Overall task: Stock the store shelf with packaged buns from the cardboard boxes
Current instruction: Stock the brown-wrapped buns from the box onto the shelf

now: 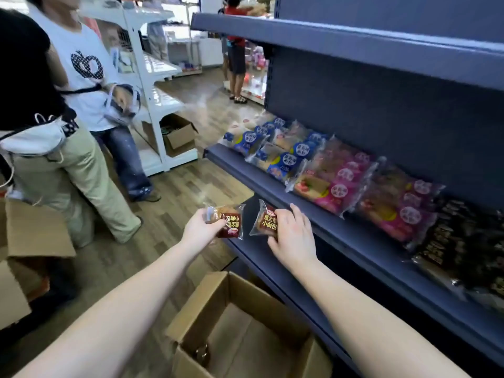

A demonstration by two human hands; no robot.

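Head view (the only one):

- left hand (203,227): thumb and fingers pinch the near edge of a small brown bun pack (228,221). The pack is in the air past the fingertips, with only floor under it.
- right hand (293,238): fingers curl over the right half of a second brown pack (264,221), label up. The pack sticks out left of the knuckles, at the front lip of the dark blue shelf (354,242). Can't tell if it touches the lip.
- The two packs are near each other with a gap between them, not touching.
- Beyond and right of the right hand, the shelf is already loaded. There are blue packs (283,165) at the far end, then pink packs (338,184), then dark packs (463,255) furthest right, which are blurred.
- Under both forearms is an open cardboard box (272,291) showing mostly bare bottom. There is one small dark thing in its near corner, too blurred to name.
- Left of the left hand are another box (35,233) and two people standing, one in a white shirt (81,64).

Status, my read:
- Most of this tier is done, and this box is close to empty.
- Left to do: seat these two packs on the shelf, then check that near corner of the box.
- The other box's contents aren't visible, so the total remaining is unknown.
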